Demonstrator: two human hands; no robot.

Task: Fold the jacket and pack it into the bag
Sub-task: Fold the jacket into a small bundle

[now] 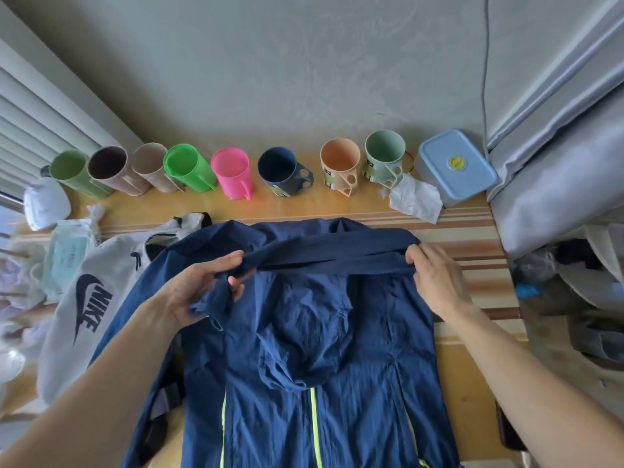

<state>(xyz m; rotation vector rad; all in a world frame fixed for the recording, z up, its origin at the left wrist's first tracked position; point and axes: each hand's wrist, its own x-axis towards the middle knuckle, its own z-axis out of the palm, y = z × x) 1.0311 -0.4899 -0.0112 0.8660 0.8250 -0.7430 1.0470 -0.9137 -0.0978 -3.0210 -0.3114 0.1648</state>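
A navy blue jacket with neon yellow zip lines lies spread on the table, its hood folded down onto the middle of the body. One sleeve is stretched flat across the upper part. My left hand grips the sleeve's cuff end at the left. My right hand pinches the fold at the right shoulder. A grey bag with a dark logo lies at the left, partly under the jacket's left edge.
Several coloured cups stand in a row along the wall at the table's far edge. A blue lidded box and a crumpled tissue sit at the back right. Packets and clutter lie at the left, a curtain hangs on the right.
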